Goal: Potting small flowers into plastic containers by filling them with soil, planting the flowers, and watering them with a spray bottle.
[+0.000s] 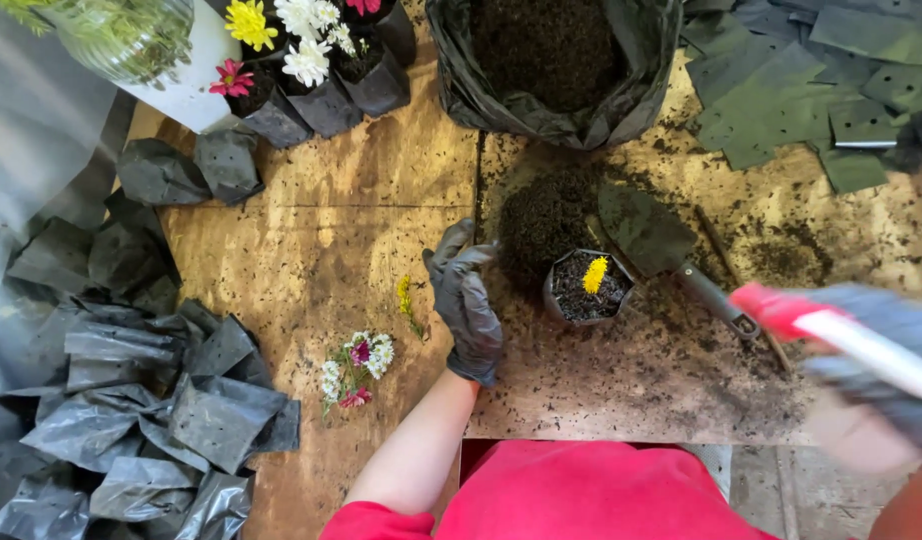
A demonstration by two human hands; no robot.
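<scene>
Small pot [587, 288] on desk [361, 230], filled with soil, one yellow bloom upright in it. Left hand [466, 300], gloved, open and flat just left of pot, steadying nothing. Right hand [866, 365], blurred, gripping red-and-white tool [841, 335] right of pot. Trowel [671, 250] touching pot's right rim. Soil sack [551, 60] above pot, open. Cut flowers [356, 365] left of pot.
</scene>
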